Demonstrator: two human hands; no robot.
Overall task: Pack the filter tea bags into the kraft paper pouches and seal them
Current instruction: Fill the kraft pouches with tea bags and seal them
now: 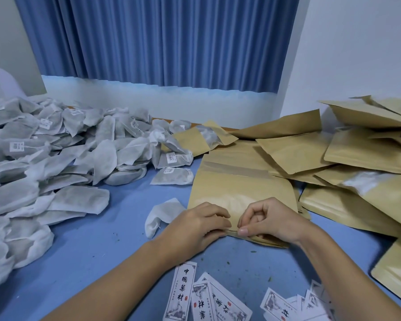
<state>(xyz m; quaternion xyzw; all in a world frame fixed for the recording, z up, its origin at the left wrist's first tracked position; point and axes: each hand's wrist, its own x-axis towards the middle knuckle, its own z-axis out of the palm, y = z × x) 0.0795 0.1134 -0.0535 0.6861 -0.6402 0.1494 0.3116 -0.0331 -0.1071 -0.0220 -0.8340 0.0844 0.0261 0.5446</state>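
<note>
A kraft paper pouch lies flat on the blue table, its near end toward me. My left hand and my right hand both pinch that near edge, thumbs and curled fingers close together at its middle. A loose white filter tea bag lies just left of my left hand. A large heap of filter tea bags covers the left of the table. Whether anything is inside the held pouch I cannot tell.
Several kraft pouches are piled at the right, one more at the right edge. Printed paper labels lie scattered at the near edge between my forearms. A blue curtain hangs behind the table.
</note>
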